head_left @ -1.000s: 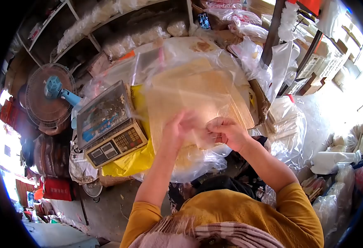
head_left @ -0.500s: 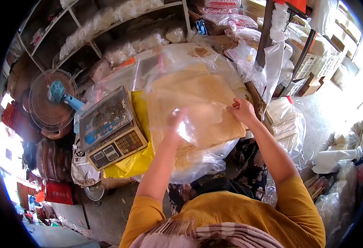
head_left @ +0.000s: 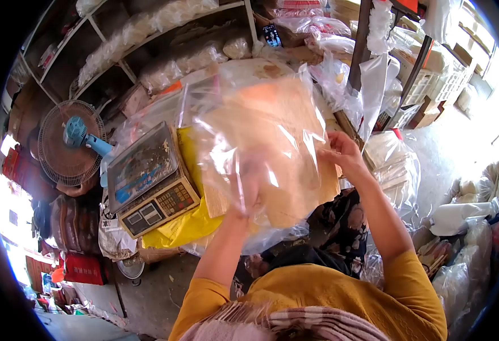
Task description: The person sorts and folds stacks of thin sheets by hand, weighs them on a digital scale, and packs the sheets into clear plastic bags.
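Observation:
A clear plastic bag (head_left: 286, 136) is raised and spread over a stack of thin tan sheets (head_left: 218, 193), with glare on its folds. My left hand (head_left: 252, 176) shows blurred through the plastic, at the bag's near left part; whether it is inside or beneath the bag I cannot tell, and its fingers are unclear. At the right edge, my right hand (head_left: 343, 153) has its fingers pinched on the plastic. Left of the stack stands a digital scale (head_left: 161, 210), with crumbs and blue marks on its pan.
Yellow plastic (head_left: 187, 224) lies under the scale. A fan (head_left: 70, 142) stands on the left. Shelves with bagged goods (head_left: 187, 62) line the back. A dark post (head_left: 362, 45) rises at the back right, near a lit phone (head_left: 272, 35). Bagged flat sheets (head_left: 394, 165) sit at the right.
The clear plastic has lifted and opened out over the sheets. My left hand has moved slightly down and right beneath the plastic; my right hand has shifted slightly right.

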Tool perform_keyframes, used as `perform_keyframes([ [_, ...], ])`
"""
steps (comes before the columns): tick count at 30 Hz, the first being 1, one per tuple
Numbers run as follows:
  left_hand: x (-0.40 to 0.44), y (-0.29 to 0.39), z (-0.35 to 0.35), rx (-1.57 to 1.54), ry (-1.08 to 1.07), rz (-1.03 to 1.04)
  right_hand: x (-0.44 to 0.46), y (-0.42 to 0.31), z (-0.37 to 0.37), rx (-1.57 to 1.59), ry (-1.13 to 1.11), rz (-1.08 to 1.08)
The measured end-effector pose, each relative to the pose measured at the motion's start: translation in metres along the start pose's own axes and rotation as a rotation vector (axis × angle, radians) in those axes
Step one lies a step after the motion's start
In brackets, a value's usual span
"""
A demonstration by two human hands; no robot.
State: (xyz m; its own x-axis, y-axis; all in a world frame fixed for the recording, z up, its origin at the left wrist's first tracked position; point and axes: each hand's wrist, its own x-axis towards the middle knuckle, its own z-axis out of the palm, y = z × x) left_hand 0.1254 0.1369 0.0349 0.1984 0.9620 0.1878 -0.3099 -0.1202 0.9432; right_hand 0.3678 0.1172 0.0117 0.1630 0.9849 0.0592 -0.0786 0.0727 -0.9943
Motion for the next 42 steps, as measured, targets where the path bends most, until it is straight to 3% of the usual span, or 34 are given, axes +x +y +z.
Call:
perform_keyframes([
  [2, -0.008, 0.025, -0.003, -0.168, -0.068, -0.029, -0.025, -0.029, 0.019, 0.293, -0.042, -0.069],
  [5, 0.0, 0.008, -0.005, -0.169, -0.01, -0.1, -0.031, -0.021, 0.009, 0.631, -0.288, 0.272],
  [6, 0.006, -0.006, -0.01, -0.174, 0.013, -0.153, -0.037, -0.031, 0.019, 0.695, -0.281, 0.256],
  [9, 0.016, -0.03, -0.023, -0.223, 0.045, -0.367, -0.039, -0.008, 0.024, 0.635, -0.148, 0.463],
  [12, 0.019, -0.015, -0.043, 0.096, 0.089, -0.573, -0.045, 0.005, 0.024, 0.63, -0.121, 0.482],
  [14, 0.048, 0.0, -0.093, 0.295, 0.163, -0.411, -0.052, -0.001, 0.027, 0.635, -0.111, 0.467],
  [15, 0.064, 0.029, -0.112, 0.572, 0.137, -0.261, -0.052, 0.0, 0.024, 0.657, -0.111, 0.509],
  [16, 0.083, 0.057, -0.125, 1.197, 0.277, -0.099, -0.051, 0.001, 0.02, 0.677, -0.112, 0.549],
  [17, 0.083, 0.088, -0.121, 1.368, 0.426, 0.158, -0.049, 0.003, 0.017, 0.698, -0.111, 0.59],
  [21, 0.108, 0.163, -0.083, 1.826, 0.27, 0.168, -0.032, 0.016, 0.022, 0.359, -0.109, 0.492],
  [22, 0.109, 0.164, -0.068, 1.928, 0.235, 0.178, -0.033, 0.01, 0.025, 0.35, -0.107, 0.47],
  [23, 0.113, 0.151, -0.061, 1.894, 0.224, 0.341, -0.035, 0.003, 0.027, 0.339, -0.104, 0.449],
  [24, 0.133, 0.127, -0.073, 1.982, 0.081, 0.351, -0.039, -0.002, 0.026, 0.366, -0.092, 0.407],
  [26, 0.136, 0.077, -0.082, 1.652, -0.075, 0.225, -0.053, -0.012, 0.02, 0.418, -0.065, 0.319],
  [30, 0.134, -0.021, -0.077, 1.891, -0.533, 0.184, -0.08, -0.026, -0.011, 0.443, 0.097, 0.203],
  [33, 0.112, -0.039, -0.06, 1.758, -0.625, 0.132, -0.094, -0.022, -0.029, 0.544, 0.077, 0.078],
  [35, 0.113, -0.047, -0.055, 1.498, -0.494, -0.145, -0.103, -0.026, -0.031, 0.594, 0.029, 0.049],
  [37, 0.114, -0.054, -0.054, 1.429, -0.444, -0.099, -0.105, -0.021, -0.029, 0.503, -0.014, 0.098],
  [39, 0.109, -0.047, -0.05, 1.539, -0.468, 0.26, -0.106, -0.026, -0.01, 0.412, -0.046, 0.139],
  [40, 0.104, -0.032, -0.048, 1.216, -0.378, -0.022, -0.105, -0.022, -0.002, 0.423, -0.057, 0.179],
  [42, 0.106, -0.029, -0.051, 1.048, -0.263, -0.09, -0.104, -0.019, 0.013, 0.498, -0.021, 0.221],
])
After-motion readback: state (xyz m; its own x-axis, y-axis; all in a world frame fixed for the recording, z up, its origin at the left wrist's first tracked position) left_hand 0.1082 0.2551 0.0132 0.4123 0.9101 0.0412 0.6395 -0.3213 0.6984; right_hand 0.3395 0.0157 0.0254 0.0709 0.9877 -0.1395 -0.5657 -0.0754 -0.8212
